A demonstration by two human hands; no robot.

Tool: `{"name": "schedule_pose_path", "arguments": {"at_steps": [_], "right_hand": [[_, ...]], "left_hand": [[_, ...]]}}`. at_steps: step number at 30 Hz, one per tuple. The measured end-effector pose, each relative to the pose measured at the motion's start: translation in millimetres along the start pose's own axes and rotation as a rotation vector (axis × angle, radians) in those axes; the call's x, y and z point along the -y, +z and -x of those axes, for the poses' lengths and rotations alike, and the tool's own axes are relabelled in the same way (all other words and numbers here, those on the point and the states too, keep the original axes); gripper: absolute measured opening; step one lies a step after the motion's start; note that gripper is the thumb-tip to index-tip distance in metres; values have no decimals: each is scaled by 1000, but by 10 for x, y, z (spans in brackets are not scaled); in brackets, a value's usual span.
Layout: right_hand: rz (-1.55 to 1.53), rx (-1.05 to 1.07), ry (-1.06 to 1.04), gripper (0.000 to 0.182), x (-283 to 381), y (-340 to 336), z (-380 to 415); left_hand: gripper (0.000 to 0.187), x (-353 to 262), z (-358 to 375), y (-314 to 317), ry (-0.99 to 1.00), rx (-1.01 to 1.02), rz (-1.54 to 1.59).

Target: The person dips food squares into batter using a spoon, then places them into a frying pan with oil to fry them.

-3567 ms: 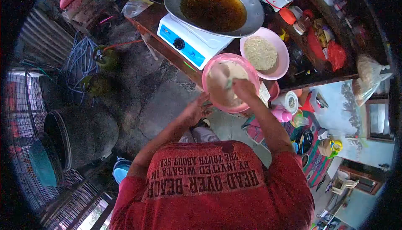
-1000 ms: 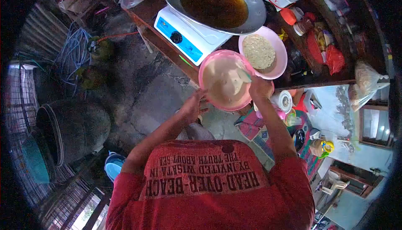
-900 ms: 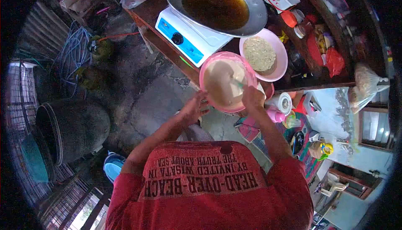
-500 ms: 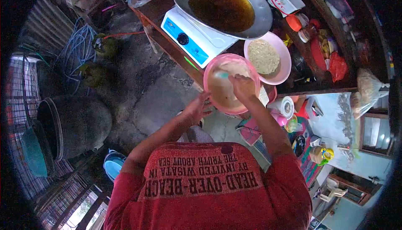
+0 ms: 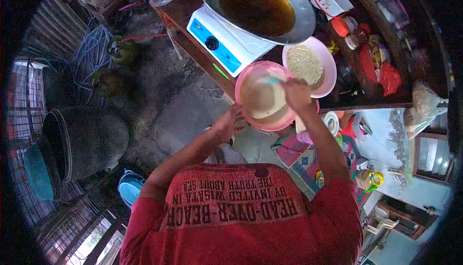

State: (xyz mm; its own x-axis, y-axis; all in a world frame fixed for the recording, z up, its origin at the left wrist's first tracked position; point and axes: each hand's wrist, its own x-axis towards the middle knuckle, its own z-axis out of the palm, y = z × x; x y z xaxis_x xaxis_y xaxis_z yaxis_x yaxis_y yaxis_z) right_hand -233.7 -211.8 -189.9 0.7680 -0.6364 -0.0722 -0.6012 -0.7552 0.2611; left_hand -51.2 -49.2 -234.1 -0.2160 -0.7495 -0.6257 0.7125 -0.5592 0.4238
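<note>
A pink bowl (image 5: 242, 77) of pale brown, cloudy liquid sits at the table's near edge. My left hand (image 5: 230, 124) grips its left rim, fingers around the outside. Over the opposite rim, my right hand (image 5: 298, 94) is closed and smeared by motion. A blurred pale, round shape (image 5: 276, 95) with a teal patch shows beside its fingers inside the bowl; I cannot tell what it holds. Just beyond, a lighter pink bowl (image 5: 330, 74) contains a coarse beige crumbly mix (image 5: 305, 65).
A wide metal wok (image 5: 306, 12) of dark golden oil rests on a white and blue stove (image 5: 212, 43) behind the bowls. A green-handled tool (image 5: 221, 71) lies at the table edge. Packets and jars (image 5: 354, 33) crowd the right side. A dark barrel (image 5: 91, 144) stands left.
My right hand has moved right from inside the pink bowl to over its rim, and the pale shape beside it now shows more. My left hand stays at the left rim.
</note>
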Motion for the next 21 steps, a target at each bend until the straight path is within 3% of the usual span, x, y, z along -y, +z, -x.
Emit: {"name": "schedule_pose_path", "arguments": {"at_steps": [2, 4, 5, 7, 10, 14, 18, 20, 21], "right_hand": [[60, -53, 109, 22, -158, 114, 85], [-14, 239, 309, 23, -129, 220, 230], [-13, 243, 304, 23, -43, 233, 349], [-68, 424, 506, 22, 210, 108, 559], [-301, 487, 483, 19, 331, -68, 682], [-610, 265, 377, 22, 412, 107, 664], [-576, 124, 417, 16, 265, 37, 324], [-426, 17, 617, 12, 143, 171, 107], [-424, 18, 619, 12, 192, 244, 119]], "left_hand": [[49, 11, 4, 9, 1, -14, 3], [49, 15, -18, -17, 22, 32, -18], [49, 28, -21, -17, 21, 30, -13], [48, 12, -18, 30, -8, -52, 8], [46, -16, 43, 87, 11, -31, -33], [45, 36, -50, -10, 4, 12, -7], [46, 11, 10, 23, -1, -14, -7], [46, -2, 34, 63, 2, -8, -8], [46, -2, 41, 78, 5, -19, -10]]}}
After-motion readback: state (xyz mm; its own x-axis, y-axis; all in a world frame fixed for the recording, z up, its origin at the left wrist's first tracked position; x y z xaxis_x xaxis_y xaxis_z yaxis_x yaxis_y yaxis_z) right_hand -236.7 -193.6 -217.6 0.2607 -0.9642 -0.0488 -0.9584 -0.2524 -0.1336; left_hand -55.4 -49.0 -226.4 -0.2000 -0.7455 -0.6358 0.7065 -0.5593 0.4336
